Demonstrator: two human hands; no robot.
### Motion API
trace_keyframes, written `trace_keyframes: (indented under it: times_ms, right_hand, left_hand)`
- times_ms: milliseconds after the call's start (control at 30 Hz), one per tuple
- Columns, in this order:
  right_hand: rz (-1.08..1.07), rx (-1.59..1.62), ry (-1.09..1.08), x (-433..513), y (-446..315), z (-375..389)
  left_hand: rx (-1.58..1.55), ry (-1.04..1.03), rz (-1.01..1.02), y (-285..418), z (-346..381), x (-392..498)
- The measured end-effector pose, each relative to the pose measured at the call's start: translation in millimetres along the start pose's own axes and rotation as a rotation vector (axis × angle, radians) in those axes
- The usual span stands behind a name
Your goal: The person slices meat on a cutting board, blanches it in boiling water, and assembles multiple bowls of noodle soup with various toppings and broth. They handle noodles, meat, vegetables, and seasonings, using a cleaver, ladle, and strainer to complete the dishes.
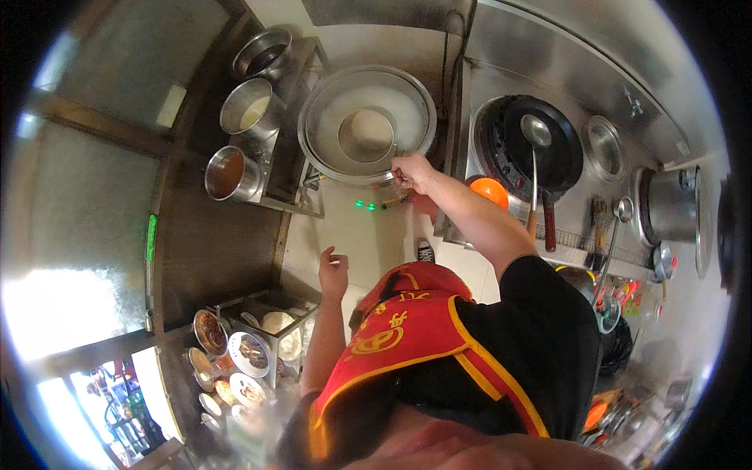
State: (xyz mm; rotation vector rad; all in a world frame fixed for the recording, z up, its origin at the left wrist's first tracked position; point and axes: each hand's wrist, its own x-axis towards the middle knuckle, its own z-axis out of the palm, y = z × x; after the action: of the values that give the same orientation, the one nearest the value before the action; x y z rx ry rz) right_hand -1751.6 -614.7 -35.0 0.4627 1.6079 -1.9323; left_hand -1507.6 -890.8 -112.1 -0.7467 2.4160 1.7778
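Observation:
A wide round metal pot (432, 120) stands before me, with cloudy whitish liquid inside. My right hand (412, 172) is at the pot's near right rim, its fingers closed around the short handle of a round metal pan or scoop (365, 136). That vessel sits within the pot's opening and looks pale and cloudy inside; its depth is hard to judge. Below and left of the pot, my left hand (333, 273) is held in the air over the floor, fingers loosely bent and apart, with nothing in it.
Right of the pot, a black wok (505, 141) with a metal ladle (536, 132) stands on the steel stove, near an orange bowl (490, 192). Metal containers (249, 106) line the left shelf. Bowls of food (249, 353) crowd the lower-left counter. A lidded stockpot (672, 205) stands far right.

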Motion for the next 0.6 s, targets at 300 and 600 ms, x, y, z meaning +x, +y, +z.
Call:
trace_keyframes:
  times_ms: [300,600]
  right_hand:
    - [-0.469,-1.256,0.16,44,50,-42]
    - [-0.603,-1.345,0.519,57,50,-22]
  left_hand:
    - [0.449,0.161,-0.243,-119,-57,-3]
    - [1.53,-0.832,-0.145,-280,-117,-36]
